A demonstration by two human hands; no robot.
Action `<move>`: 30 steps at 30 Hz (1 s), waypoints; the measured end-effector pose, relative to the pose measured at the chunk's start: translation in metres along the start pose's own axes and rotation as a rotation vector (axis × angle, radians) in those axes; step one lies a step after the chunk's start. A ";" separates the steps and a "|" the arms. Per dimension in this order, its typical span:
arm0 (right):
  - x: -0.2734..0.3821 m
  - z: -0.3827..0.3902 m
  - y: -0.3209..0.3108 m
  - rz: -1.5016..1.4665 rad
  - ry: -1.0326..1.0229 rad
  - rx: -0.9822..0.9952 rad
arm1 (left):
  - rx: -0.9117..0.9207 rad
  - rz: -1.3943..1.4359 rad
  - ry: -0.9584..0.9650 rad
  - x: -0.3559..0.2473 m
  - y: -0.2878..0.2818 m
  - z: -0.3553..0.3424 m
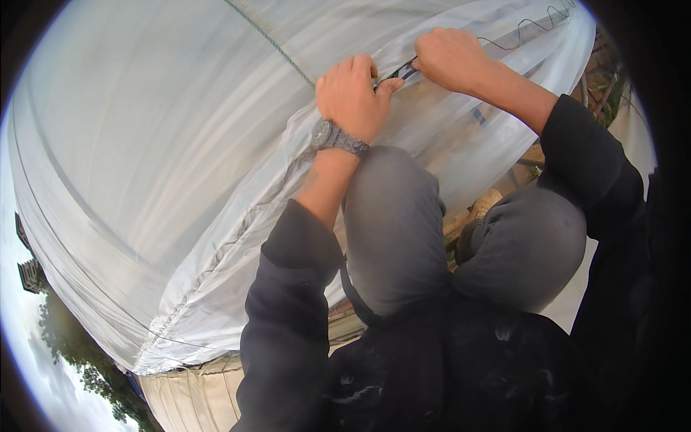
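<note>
A large translucent plastic sheet (pixel 165 151) stretches over a rounded frame before me. My left hand (pixel 353 97), with a dark watch (pixel 335 137) at the wrist, is closed over a gathered fold of it, thumb pointing right. To its right, my right hand (pixel 453 61) is closed in a fist. A bent zigzag wire (pixel 533 27) runs from the right hand toward the far right. Between both hands lies a short dark strip (pixel 404 70), its ends hidden by my fingers. The fingertips of both hands are hidden from view.
A green rope (pixel 266 34) crosses the sheet down to my left hand. My knees (pixel 396 230) are bent up just below the hands. Beige cloth (pixel 191 396) hangs at lower left, with trees (pixel 79 353) beyond. Poles and plants (pixel 604 83) show at right.
</note>
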State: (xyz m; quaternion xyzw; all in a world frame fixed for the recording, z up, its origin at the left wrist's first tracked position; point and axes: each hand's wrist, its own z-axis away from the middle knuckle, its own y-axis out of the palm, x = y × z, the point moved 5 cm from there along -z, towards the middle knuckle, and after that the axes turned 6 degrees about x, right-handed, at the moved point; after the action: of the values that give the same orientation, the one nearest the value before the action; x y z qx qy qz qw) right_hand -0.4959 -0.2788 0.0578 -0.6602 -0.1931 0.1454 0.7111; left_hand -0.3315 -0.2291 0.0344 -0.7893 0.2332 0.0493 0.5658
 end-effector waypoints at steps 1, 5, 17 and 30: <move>0.001 -0.002 -0.004 0.030 0.014 0.070 | 0.019 -0.008 0.002 0.000 0.002 -0.003; -0.006 0.024 -0.032 -0.044 -0.164 0.068 | 0.028 0.006 -0.003 0.000 0.005 -0.009; -0.045 -0.004 -0.054 -0.147 -0.425 0.061 | -0.014 0.174 0.103 -0.029 0.023 -0.037; -0.051 -0.033 -0.043 -0.140 -0.478 0.094 | 0.105 0.153 0.031 -0.027 0.030 -0.040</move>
State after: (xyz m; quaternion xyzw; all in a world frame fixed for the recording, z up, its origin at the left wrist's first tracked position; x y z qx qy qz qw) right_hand -0.5278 -0.3352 0.0947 -0.5584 -0.3941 0.2566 0.6834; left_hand -0.3758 -0.2652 0.0317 -0.7393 0.3037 0.0678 0.5972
